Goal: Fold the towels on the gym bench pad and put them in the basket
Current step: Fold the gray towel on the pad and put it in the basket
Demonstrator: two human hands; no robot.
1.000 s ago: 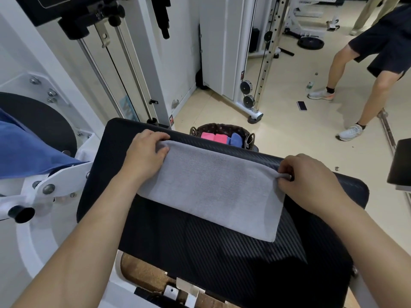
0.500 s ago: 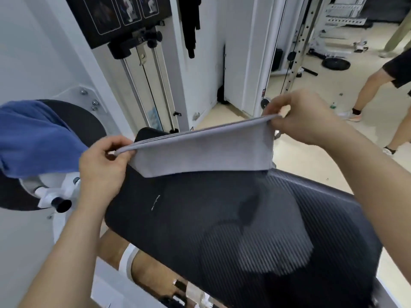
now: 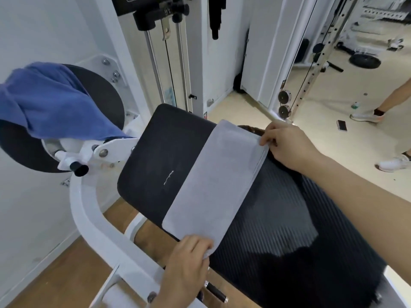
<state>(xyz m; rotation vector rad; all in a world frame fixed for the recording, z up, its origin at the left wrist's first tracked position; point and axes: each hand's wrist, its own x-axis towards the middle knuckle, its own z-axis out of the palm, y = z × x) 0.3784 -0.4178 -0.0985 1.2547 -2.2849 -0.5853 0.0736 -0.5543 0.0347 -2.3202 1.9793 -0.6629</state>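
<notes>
Grey towel (image 3: pixel 214 185) (folded, flat) lengthwise across black bench pad (image 3: pixel 155 156)

Grey towel (image 3: pixel 218 181): plain pale grey, no print. Bench pad (image 3: pixel 155 156): black, smooth at left end, fine ribbed stripes toward right, small white mark near middle. Blue towel (image 3: pixel 51 101): solid mid blue. Machine frame (image 3: pixel 89 210): white. Round pad (image 3: pixel 104 94): black. Basket (image 3: pixel 253 130): dark brown, possibly patterned, mostly hidden. Floor (image 3: pixel 333 121): pale beige, wood-brown strip lower left.
</notes>
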